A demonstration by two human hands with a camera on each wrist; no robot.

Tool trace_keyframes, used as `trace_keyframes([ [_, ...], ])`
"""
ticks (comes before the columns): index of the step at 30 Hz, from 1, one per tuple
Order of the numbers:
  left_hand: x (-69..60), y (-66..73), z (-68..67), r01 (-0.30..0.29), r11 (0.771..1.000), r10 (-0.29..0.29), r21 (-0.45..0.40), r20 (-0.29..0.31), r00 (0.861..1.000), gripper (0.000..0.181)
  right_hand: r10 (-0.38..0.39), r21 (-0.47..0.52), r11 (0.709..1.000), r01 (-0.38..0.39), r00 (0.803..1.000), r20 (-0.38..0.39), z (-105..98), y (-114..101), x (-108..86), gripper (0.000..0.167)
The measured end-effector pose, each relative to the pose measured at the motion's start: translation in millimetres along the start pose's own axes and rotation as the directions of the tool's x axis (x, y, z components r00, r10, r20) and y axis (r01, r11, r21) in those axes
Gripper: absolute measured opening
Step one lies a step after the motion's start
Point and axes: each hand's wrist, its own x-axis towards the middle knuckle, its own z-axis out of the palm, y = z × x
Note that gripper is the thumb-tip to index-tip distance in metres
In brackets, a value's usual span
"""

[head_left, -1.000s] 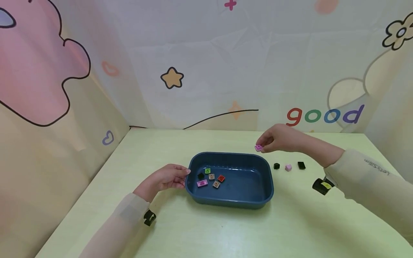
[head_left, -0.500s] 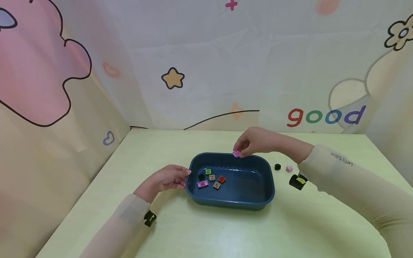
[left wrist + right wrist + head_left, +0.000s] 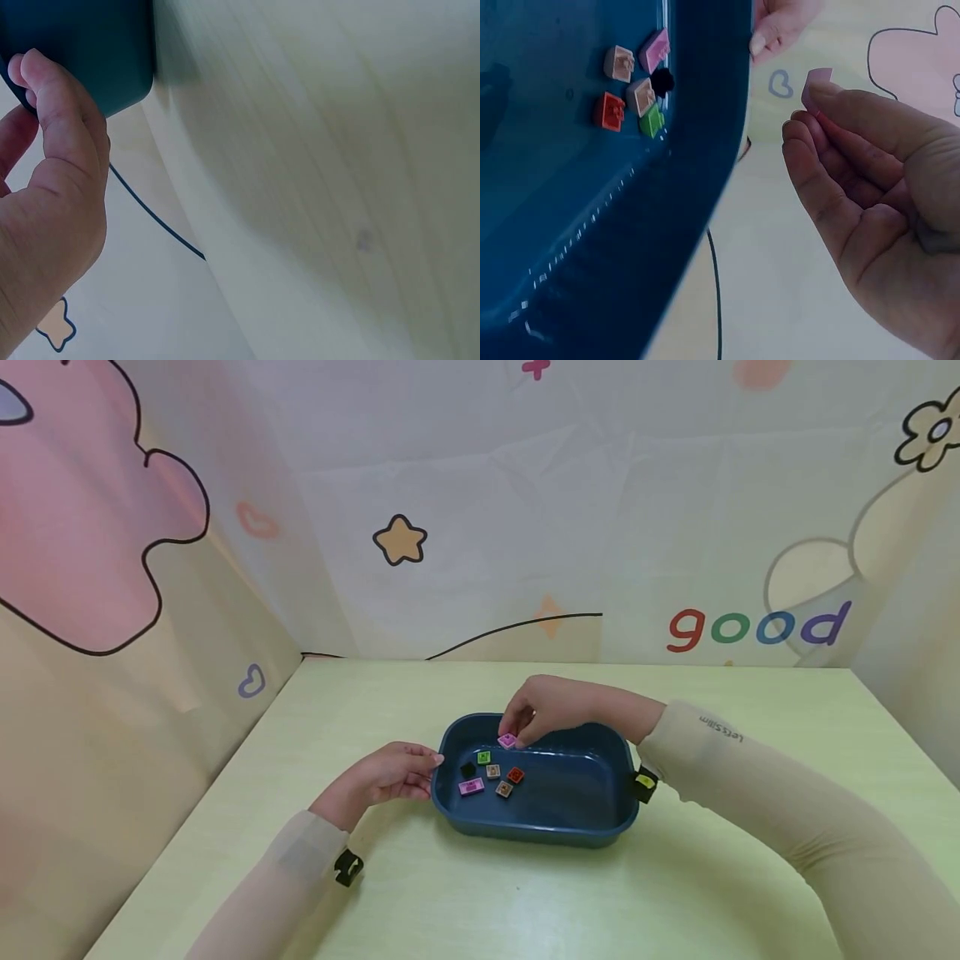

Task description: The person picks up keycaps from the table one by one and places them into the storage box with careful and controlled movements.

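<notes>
Okay, head view: blue tray sits on the tabletop, closer to the back edge, roughly midway between left and right edges. Right hand has thumb and fingers pinched on a pink piece, over the tray's back-left part. Left hand grips the tray's left end, thumb at the rim, fingers against the outer wall. Six pieces lie on the tray floor, toward its left end: green piece, black piece, red piece, long pink piece, two beige pieces. Printed curtain behind the back edge, "good" near the back-right corner.

Left wrist view: fingers of the left hand on the tray wall, thumb partly cut off by the frame.

Right wrist view: thumb clamps the pink piece against the fingers; six loose pieces bunched; left hand's fingertip at the rim.
</notes>
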Motion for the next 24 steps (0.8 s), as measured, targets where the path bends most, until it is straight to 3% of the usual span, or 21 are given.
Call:
trace_keyframes([
  [15, -1.6, -3.1, -2.3, -0.040, 0.999, 0.040, -0.007, 0.044, 0.998, 0.026, -0.017, -0.037, 0.999, 0.021, 0.993, 0.113, 30, 0, 39.8, 0.020],
  [24, 0.5, -2.7, -0.8, -0.037, 0.999, 0.037, 0.004, 0.023, 0.999, 0.027, -0.029, -0.054, 0.998, 0.040, 0.982, 0.184, 46, -3, 56.3, 0.022],
])
